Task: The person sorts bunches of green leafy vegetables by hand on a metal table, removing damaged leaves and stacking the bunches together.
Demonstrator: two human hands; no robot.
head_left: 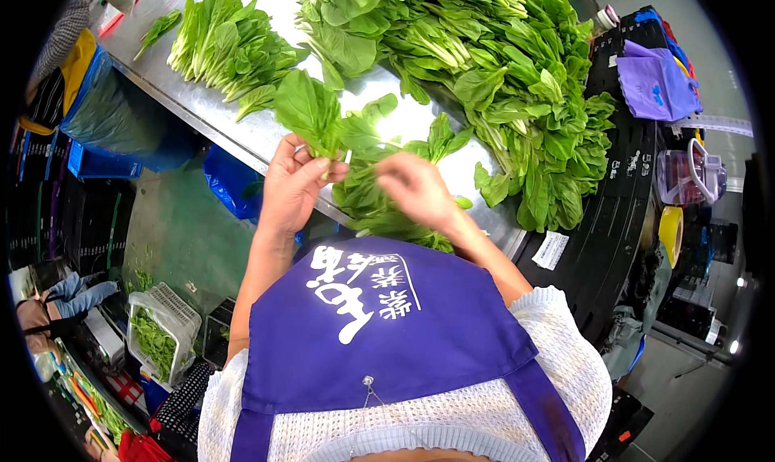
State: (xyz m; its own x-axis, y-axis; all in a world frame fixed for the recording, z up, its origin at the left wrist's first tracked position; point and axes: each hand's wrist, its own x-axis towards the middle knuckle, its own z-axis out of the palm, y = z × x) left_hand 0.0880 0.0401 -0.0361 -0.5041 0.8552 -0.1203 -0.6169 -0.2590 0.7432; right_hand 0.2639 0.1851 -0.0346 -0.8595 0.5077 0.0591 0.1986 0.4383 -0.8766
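Observation:
In my left hand [296, 180] is a small bunch of leafy greens [312, 113], pinched by its stems between thumb and fingers above the near edge of the metal table [242, 138]. My right hand [418, 189], blurred, is just to the right, over loose greens [387, 219] lying at the table edge; whether its fingers hold anything cannot be told. A neat pile of greens [227, 50] lies on the table beyond my left hand, stems towards the near left. A much larger heap of greens [502, 68] covers the far and right part of the table.
Black stacked crates [611, 219] stand at the right with a purple cloth [657, 83], a clear jug [690, 174] and a yellow tape roll [670, 235]. Blue bags [227, 180] are below the left table edge. A white crate of greens [181, 335] is on the floor; people are at the far left.

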